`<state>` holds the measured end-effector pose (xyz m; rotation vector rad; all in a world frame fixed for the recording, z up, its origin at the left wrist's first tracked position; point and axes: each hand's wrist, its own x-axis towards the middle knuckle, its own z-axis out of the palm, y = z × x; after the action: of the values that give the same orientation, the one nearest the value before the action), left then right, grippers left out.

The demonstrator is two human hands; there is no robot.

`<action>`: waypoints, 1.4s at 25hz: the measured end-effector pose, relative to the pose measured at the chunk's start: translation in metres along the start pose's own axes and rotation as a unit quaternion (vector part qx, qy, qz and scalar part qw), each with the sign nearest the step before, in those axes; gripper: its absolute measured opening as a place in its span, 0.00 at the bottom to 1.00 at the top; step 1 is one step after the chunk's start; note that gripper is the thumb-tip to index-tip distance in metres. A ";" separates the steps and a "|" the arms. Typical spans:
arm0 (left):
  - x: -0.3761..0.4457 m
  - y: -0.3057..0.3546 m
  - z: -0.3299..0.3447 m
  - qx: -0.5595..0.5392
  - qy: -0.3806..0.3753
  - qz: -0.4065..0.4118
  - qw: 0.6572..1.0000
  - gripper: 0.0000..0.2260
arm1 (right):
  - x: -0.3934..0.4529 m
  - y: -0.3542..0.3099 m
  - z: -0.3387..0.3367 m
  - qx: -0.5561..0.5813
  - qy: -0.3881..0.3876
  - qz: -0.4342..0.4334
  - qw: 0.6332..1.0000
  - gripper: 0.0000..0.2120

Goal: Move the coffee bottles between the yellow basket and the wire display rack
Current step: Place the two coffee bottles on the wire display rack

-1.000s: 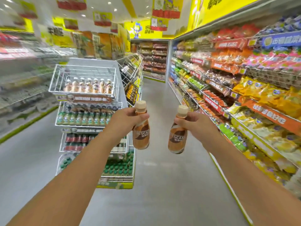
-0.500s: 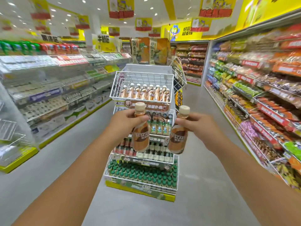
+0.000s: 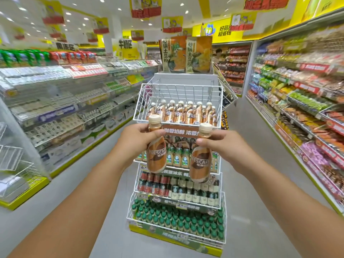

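My left hand (image 3: pixel 136 139) grips a brown Nescafe coffee bottle (image 3: pixel 156 151) by its neck, cream cap up. My right hand (image 3: pixel 224 146) holds a second coffee bottle (image 3: pixel 200 161) the same way. Both bottles hang upright in front of the white wire display rack (image 3: pixel 178 94), just below its top basket. That top basket holds a row of several matching coffee bottles (image 3: pixel 184 112) along its front. The yellow basket is out of view.
Lower rack tiers hold green-labelled bottles (image 3: pixel 178 159), dark bottles (image 3: pixel 178 189) and green-capped bottles (image 3: pixel 176 220). Stocked shelves run along the left (image 3: pixel 55 108) and the right (image 3: pixel 301 112). Grey floor aisles pass on both sides of the rack.
The view has swung so the rack now stands straight ahead and nearer. Both hands with their bottles have come closer to the top basket.
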<state>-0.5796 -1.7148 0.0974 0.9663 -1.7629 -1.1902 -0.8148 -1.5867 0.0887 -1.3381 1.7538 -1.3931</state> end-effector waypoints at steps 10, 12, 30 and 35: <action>0.200 -0.018 0.006 0.033 0.054 -0.013 0.998 0.09 | 0.209 0.039 -0.012 0.038 -0.006 -0.003 0.999 0.13; 0.238 -0.021 0.001 0.040 0.051 -0.015 0.998 0.09 | 0.241 0.041 -0.014 0.036 0.000 -0.004 0.999 0.14; 0.534 -0.161 -0.018 0.128 -0.016 -0.073 0.989 0.17 | 0.411 0.075 0.050 0.051 0.136 0.042 0.989 0.14; 0.552 -0.182 -0.003 0.150 -0.023 -0.089 0.984 0.32 | 0.426 0.082 0.045 0.019 0.119 0.075 0.990 0.17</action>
<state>-0.7703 -2.2591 0.0290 1.3055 -1.9636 -1.0802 -0.9652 -1.9961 0.0689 -1.0315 1.9272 -1.5441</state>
